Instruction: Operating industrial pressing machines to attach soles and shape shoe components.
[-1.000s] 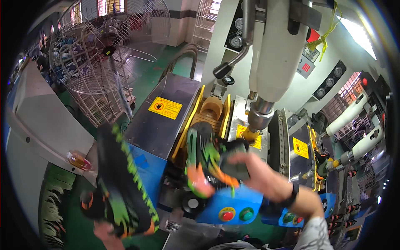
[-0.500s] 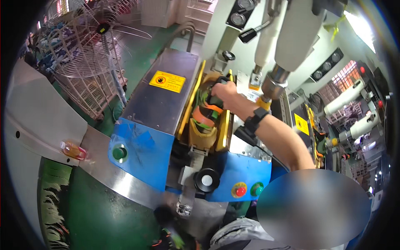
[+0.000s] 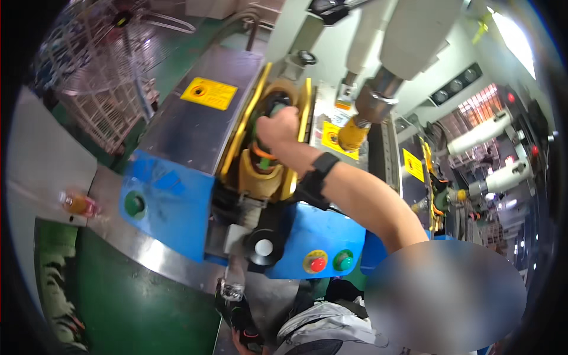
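My right hand [image 3: 277, 127] fingers gripping shoe [image 3: 264, 155] in yellow mould [image 3: 260, 174]; left hand [image 3: 245, 342] barely visible, can't tell; green floor [image 3: 136, 307], steel counter [image 3: 41, 160].

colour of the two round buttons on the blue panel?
Head view: left button is red, right button is green, each on a yellow base, on the blue panel.

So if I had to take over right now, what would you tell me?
Right hand: pressing a green and orange shoe down into the yellow mould of the blue press machine.
Left hand: low at the bottom edge, holding another dark shoe.
Done: first shoe sits in the mould.
Left: the red button and green button are untouched; the second shoe is still in hand.
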The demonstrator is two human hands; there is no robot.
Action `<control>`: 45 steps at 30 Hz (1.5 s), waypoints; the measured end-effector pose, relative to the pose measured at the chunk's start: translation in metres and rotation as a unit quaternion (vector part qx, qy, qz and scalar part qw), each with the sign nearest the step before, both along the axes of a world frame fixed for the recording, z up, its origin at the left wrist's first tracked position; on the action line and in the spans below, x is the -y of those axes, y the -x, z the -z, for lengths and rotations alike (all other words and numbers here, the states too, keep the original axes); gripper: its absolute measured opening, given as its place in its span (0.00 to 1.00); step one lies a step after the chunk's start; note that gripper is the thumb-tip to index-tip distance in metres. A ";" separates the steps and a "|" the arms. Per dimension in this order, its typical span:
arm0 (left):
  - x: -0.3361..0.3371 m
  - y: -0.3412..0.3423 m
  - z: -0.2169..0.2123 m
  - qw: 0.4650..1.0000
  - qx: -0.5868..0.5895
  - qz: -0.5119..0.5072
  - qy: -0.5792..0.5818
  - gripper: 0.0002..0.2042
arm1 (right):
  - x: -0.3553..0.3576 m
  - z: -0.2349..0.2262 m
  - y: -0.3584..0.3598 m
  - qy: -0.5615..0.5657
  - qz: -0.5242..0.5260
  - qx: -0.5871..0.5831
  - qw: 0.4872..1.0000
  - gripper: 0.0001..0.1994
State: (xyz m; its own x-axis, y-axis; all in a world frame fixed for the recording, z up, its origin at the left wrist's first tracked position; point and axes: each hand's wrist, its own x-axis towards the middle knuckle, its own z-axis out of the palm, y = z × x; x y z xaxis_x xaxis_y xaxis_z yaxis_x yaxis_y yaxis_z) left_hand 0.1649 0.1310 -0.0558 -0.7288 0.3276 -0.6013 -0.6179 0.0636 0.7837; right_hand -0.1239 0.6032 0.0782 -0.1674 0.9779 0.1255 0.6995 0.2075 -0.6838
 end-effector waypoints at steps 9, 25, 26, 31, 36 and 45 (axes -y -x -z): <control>0.001 0.022 0.020 0.951 -0.257 0.135 0.107 0.33 | -0.026 0.015 -0.020 0.205 -0.171 0.031 0.963 0.45; -0.152 0.180 -0.034 0.817 -0.576 -0.043 -0.001 0.30 | 0.164 0.012 -0.089 -0.111 -0.589 0.054 0.799 0.21; -0.157 0.185 -0.034 0.819 -0.572 -0.040 0.005 0.30 | 0.164 0.012 -0.085 -0.103 -0.591 0.055 0.798 0.21; -0.153 0.186 -0.030 0.833 -0.553 -0.009 -0.033 0.30 | 0.165 0.006 -0.084 -0.090 -0.591 0.127 0.792 0.20; -0.153 0.176 -0.029 0.857 -0.514 0.017 -0.034 0.32 | 0.158 0.009 -0.103 -0.127 -0.570 0.039 0.811 0.27; 0.001 0.071 -0.032 0.928 -0.308 0.168 0.127 0.53 | 0.155 -0.007 -0.329 -0.226 -0.426 0.071 0.873 0.41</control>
